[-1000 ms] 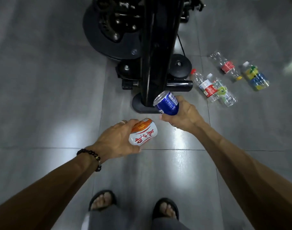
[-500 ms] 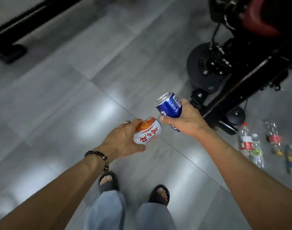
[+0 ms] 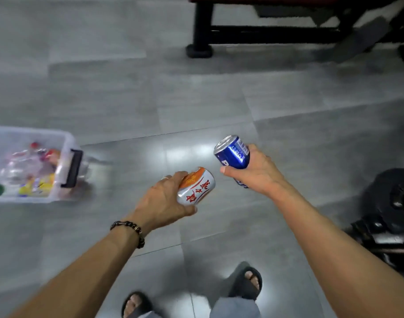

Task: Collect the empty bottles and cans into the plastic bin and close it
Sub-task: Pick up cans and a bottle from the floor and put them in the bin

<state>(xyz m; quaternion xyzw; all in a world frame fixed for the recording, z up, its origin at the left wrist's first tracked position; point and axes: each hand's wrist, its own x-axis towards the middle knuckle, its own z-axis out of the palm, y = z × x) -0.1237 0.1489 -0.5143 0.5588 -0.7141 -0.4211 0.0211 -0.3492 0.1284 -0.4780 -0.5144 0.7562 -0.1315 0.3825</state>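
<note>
Two cans are held above the grey floor: the left hand (image 3: 160,204) grips one orange-and-white can (image 3: 196,187), the right hand (image 3: 253,173) one blue can (image 3: 233,152). One clear plastic bin (image 3: 65,143), lidless, sits far left, with blurred bottles inside.

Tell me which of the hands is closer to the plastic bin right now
Left. The left hand, gripping the white and orange can, is nearer the plastic bin; the right hand, holding the blue can, is farther right.

Both arms outstretched; left hand (image 3: 160,203) and right hand (image 3: 257,172) curled, gripping.
</note>
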